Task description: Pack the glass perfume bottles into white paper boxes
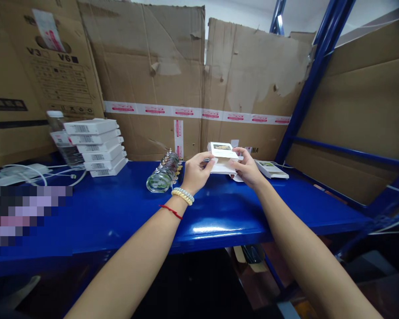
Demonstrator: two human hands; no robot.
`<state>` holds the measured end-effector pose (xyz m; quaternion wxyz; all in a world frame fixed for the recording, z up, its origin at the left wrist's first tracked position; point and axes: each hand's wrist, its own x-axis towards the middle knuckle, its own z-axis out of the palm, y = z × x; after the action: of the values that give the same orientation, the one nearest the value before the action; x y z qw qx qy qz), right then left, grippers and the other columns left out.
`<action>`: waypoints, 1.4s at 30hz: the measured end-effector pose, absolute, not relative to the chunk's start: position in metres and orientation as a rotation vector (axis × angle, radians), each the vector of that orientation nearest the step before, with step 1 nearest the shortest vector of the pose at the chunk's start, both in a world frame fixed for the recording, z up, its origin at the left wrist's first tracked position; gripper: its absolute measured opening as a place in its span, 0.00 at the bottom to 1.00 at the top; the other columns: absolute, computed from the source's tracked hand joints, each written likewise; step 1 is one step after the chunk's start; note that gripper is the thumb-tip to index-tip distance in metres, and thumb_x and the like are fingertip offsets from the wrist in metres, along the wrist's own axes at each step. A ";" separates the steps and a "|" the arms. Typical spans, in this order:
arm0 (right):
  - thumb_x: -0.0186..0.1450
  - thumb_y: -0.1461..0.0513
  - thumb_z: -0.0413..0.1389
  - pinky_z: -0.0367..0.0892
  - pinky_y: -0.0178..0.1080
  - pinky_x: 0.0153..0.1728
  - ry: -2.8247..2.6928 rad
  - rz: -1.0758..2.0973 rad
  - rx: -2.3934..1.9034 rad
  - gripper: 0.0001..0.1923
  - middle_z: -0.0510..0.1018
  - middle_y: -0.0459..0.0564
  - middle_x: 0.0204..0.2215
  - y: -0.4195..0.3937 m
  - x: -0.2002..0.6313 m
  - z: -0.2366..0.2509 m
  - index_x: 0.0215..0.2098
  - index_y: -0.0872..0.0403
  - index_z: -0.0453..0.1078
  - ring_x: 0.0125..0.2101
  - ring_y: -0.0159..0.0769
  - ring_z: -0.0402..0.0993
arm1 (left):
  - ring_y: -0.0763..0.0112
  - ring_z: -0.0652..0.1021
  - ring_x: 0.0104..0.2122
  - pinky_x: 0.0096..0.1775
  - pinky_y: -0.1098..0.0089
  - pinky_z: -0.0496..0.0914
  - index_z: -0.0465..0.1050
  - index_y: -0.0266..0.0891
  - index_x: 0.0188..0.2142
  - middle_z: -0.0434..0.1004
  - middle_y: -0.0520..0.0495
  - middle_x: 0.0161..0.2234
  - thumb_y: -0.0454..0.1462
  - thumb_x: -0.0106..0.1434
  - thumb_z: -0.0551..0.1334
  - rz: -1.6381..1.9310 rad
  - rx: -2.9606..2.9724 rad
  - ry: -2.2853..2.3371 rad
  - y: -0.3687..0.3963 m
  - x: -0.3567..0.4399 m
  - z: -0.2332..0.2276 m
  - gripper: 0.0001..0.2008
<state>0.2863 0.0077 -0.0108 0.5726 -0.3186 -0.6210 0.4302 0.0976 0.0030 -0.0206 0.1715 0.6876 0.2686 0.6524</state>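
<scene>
Between both hands, a small white cardboard box point(223, 153) with a picture on its top is held above the blue shelf. Its near side looks open, with a flap folded out. My left hand point(197, 172) pinches the box at its left side, thumb and fingers closed on it. On the right side, my right hand point(247, 168) grips it the same way. Left of my left hand lies a row of clear glass pieces point(162, 175) with gold-coloured metal parts along them. Just right of my right hand, another white box point(271, 169) with a picture rests on the shelf.
A stack of several white boxes point(98, 148) stands at the left, beside a plastic bottle point(64, 139) and white cables point(36, 170). Cardboard sheets point(153, 57) wall the back of the blue shelf point(119, 212). A blue metal post point(314, 77) rises at the right.
</scene>
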 end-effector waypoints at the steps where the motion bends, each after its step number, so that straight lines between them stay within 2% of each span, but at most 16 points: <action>1: 0.49 0.56 0.67 0.66 0.31 0.15 -1.464 1.014 -0.752 0.30 0.73 0.39 0.27 0.008 0.286 -0.011 0.45 0.45 0.57 0.20 0.29 0.69 | 0.67 0.80 0.37 0.37 0.68 0.75 0.77 0.38 0.34 0.79 0.42 0.44 0.38 0.59 0.62 1.866 1.967 0.788 0.003 0.097 -0.020 0.07; 5: 0.48 0.55 0.68 0.67 0.31 0.17 -1.467 1.018 -0.770 0.32 0.72 0.38 0.24 0.007 0.287 -0.011 0.46 0.46 0.57 0.20 0.29 0.69 | 0.64 0.79 0.43 0.46 0.64 0.74 0.79 0.40 0.31 0.80 0.44 0.44 0.34 0.58 0.60 1.864 2.034 0.867 0.003 0.094 -0.017 0.08; 9: 0.48 0.55 0.68 0.67 0.32 0.18 -1.444 1.030 -0.767 0.33 0.70 0.36 0.22 0.004 0.287 -0.007 0.46 0.46 0.56 0.20 0.29 0.70 | 0.62 0.76 0.49 0.53 0.60 0.69 0.79 0.38 0.35 0.78 0.43 0.47 0.36 0.58 0.59 1.776 2.017 0.753 0.003 0.091 -0.017 0.10; 13: 0.48 0.52 0.66 0.67 0.33 0.18 -1.410 1.072 -0.721 0.33 0.71 0.37 0.23 0.002 0.286 -0.005 0.46 0.46 0.56 0.20 0.30 0.71 | 0.59 0.76 0.49 0.49 0.60 0.72 0.78 0.35 0.37 0.74 0.37 0.51 0.42 0.56 0.63 1.705 1.943 0.638 0.003 0.092 -0.019 0.13; 17: 0.53 0.45 0.60 0.65 0.33 0.16 -1.382 1.097 -0.738 0.28 0.69 0.37 0.20 0.003 0.286 -0.004 0.44 0.46 0.56 0.19 0.32 0.71 | 0.63 0.78 0.44 0.46 0.64 0.74 0.78 0.35 0.34 0.75 0.39 0.48 0.43 0.56 0.64 1.727 1.858 0.683 0.003 0.096 -0.018 0.13; 22: 0.53 0.50 0.63 0.65 0.32 0.17 -1.405 1.048 -0.784 0.27 0.70 0.37 0.21 0.005 0.285 -0.006 0.45 0.45 0.56 0.19 0.31 0.71 | 0.68 0.79 0.35 0.41 0.66 0.74 0.75 0.34 0.31 0.77 0.39 0.46 0.42 0.51 0.67 1.711 1.734 0.726 0.003 0.098 -0.014 0.13; 27: 0.52 0.51 0.64 0.66 0.33 0.17 -1.442 1.022 -0.761 0.29 0.71 0.38 0.23 0.007 0.285 -0.009 0.47 0.45 0.56 0.20 0.31 0.71 | 0.69 0.79 0.31 0.35 0.68 0.74 0.70 0.35 0.32 0.78 0.42 0.38 0.40 0.48 0.69 1.711 1.587 0.753 0.006 0.098 -0.013 0.14; 31: 0.51 0.52 0.64 0.66 0.33 0.17 -1.444 1.030 -0.756 0.30 0.73 0.39 0.23 0.006 0.284 -0.009 0.47 0.46 0.55 0.20 0.31 0.71 | 0.70 0.78 0.32 0.37 0.67 0.75 0.68 0.36 0.36 0.75 0.45 0.38 0.37 0.47 0.69 1.735 1.499 0.736 0.010 0.100 -0.015 0.18; 36: 0.52 0.53 0.64 0.67 0.32 0.18 -1.458 1.051 -0.752 0.30 0.74 0.40 0.25 0.005 0.284 -0.008 0.47 0.46 0.55 0.20 0.31 0.72 | 0.69 0.77 0.38 0.40 0.66 0.75 0.69 0.35 0.41 0.75 0.44 0.40 0.34 0.48 0.68 1.693 1.494 0.782 0.013 0.099 -0.016 0.20; 42: 0.49 0.56 0.66 0.68 0.33 0.19 -1.524 1.045 -0.734 0.34 0.73 0.40 0.27 0.005 0.286 -0.009 0.48 0.46 0.54 0.21 0.30 0.72 | 0.69 0.77 0.35 0.32 0.72 0.73 0.71 0.33 0.44 0.76 0.40 0.43 0.32 0.48 0.66 1.641 1.528 0.819 0.010 0.099 -0.012 0.21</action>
<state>0.2856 0.0048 -0.0094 0.5453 -0.3094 -0.6425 0.4406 0.0993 0.0098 -0.0119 0.3684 0.5952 0.3191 0.6389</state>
